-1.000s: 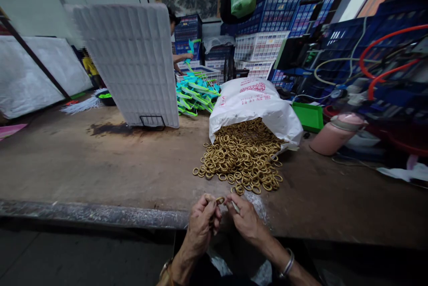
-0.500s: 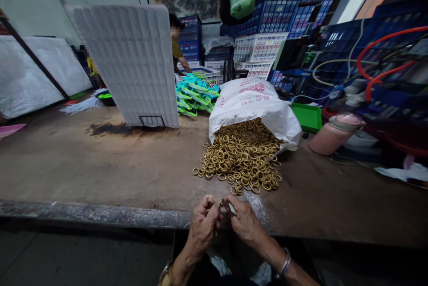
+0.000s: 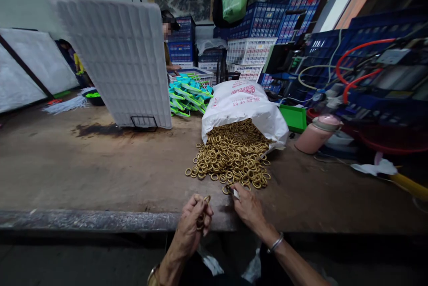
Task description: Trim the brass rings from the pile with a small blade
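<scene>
So the hands are apart right now, both over the near side of a brown worktop (image 3: 100, 174). The left hand (image 3: 194, 222) is curled around a few gold-coloured rings (image 3: 200, 221), with one of them poking up between thumb and fingertips. The right hand (image 3: 248, 208) is pinched on a small tool (image 3: 236, 194) with a pale part and a dark tip (too tiny to say what exactly), and that tip is right at the near edge of the ring pile (image 3: 230, 156). Can't tell if it's actually touching a ring there.

The pile spills out of the mouth of a white sack (image 3: 247, 109) with red printing, lying on its side facing the person. There's a silver bangle (image 3: 275, 243) on the right wrist.

Right of the sack there's a green tray (image 3: 293, 118) and a pink bottle (image 3: 316, 136). Over to the left, a white ribbed panel (image 3: 127, 67) leans in a black wire stand (image 3: 143, 123), next to a heap of green and turquoise plastic pieces (image 3: 189, 96). A co-worker (image 3: 166, 56) is partly hidden behind that panel.
</scene>
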A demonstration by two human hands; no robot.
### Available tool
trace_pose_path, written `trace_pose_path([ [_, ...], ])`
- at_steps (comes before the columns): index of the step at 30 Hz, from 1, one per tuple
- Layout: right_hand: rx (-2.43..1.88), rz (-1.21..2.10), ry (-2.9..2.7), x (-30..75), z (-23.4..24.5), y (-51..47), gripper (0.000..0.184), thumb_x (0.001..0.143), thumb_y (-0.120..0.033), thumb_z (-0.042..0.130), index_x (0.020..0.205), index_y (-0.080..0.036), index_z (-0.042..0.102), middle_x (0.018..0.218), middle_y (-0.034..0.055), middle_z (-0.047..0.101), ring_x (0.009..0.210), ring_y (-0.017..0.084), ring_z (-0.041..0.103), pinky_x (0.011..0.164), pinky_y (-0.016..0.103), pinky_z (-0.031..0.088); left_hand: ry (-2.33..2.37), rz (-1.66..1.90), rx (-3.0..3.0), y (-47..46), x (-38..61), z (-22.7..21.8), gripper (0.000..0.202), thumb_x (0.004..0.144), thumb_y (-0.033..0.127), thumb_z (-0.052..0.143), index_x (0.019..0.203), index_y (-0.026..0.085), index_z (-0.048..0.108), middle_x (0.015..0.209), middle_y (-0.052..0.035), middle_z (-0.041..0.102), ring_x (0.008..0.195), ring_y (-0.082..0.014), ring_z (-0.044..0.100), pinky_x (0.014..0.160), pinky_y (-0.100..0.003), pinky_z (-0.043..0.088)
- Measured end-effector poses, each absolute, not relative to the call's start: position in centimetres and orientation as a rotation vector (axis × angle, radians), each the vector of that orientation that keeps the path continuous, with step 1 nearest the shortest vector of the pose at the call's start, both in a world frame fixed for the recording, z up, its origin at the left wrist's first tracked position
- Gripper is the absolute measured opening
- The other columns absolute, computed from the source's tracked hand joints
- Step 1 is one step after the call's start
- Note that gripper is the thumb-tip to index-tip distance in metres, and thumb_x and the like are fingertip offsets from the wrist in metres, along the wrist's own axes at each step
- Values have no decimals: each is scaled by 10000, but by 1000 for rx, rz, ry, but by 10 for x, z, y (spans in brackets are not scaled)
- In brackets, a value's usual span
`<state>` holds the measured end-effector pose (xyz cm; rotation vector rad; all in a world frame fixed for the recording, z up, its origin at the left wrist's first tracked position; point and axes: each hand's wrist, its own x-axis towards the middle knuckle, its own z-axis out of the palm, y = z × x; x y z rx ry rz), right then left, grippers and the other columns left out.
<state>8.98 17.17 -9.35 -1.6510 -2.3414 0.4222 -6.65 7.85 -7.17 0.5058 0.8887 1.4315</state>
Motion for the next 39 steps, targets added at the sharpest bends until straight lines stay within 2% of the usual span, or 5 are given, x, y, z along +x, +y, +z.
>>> trace_pose_path([
  [8, -1668, 295, -2335, 91, -96, 177, 141, 802, -252, 451, 925, -214, 509, 806, 31, 631, 712, 160, 562, 566, 236, 267, 859, 1441, 408, 79, -66, -73, 210, 748, 331, 564, 736, 141, 475, 758, -55, 610, 513, -86, 495, 368, -168, 339],
  [17, -1665, 303, -2348, 91, -101, 177, 191, 787, -129, 382, 879, -216, 525, 777, 25, 632, 691, 145, 567, 556, 236, 264, 759, 1388, 335, 91, -64, -76, 270, 722, 271, 578, 955, 154, 508, 702, -38, 606, 531, -111, 533, 382, -172, 343],
  [25, -1457, 790, -1991, 95, -95, 193, 176, 778, -307, 387, 739, -192, 514, 627, -8, 530, 579, 124, 474, 545, 214, 333, 832, 1365, 216, 106, -64, -79, 228, 652, 319, 663, 651, 130, 534, 700, -23, 582, 573, -93, 531, 409, -157, 362],
  [34, -1184, 1381, -1722, 75, -66, 177, 263, 744, -434, 448, 666, -184, 471, 528, -55, 432, 506, 89, 395, 521, 210, 336, 1035, 1409, 511, 119, -53, -87, 406, 656, 460, 624, 914, 165, 518, 591, 43, 500, 445, -58, 441, 352, -134, 285],
  [39, -1172, 1544, -1705, 70, -65, 172, 269, 725, -444, 468, 651, -185, 462, 513, -62, 415, 480, 81, 372, 489, 205, 317, 1143, 1335, 631, 120, -50, -83, 324, 681, 470, 590, 735, 157, 526, 520, 59, 458, 381, -40, 341, 349, -148, 244],
])
